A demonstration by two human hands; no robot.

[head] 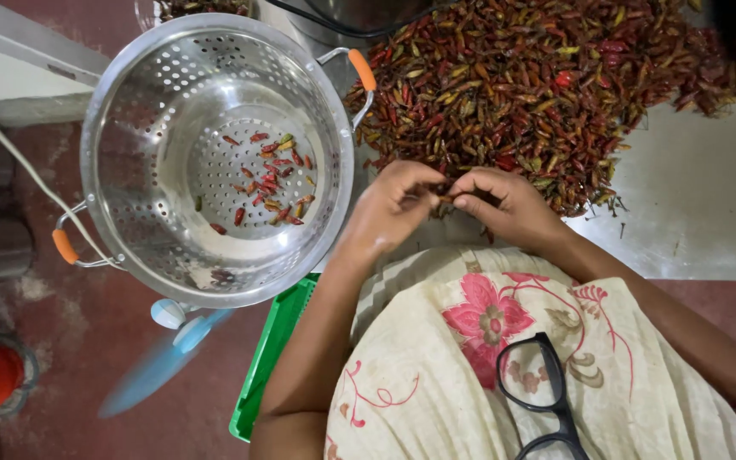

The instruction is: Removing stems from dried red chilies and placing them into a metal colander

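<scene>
A single small dried chili [445, 198] is pinched between the fingers of the left hand [392, 207] and right hand [504, 203], both closed narrow on it, just at the near edge of the large heap of red, orange and green dried chilies [538, 85]. The heap is spread on the grey metal table [700, 204]. A perforated steel colander with orange handles [129, 111] is set left of the heap; a few chilies are seen in its bottom. Black-framed glasses [547, 396] hang on the floral garment, below the heap.
</scene>
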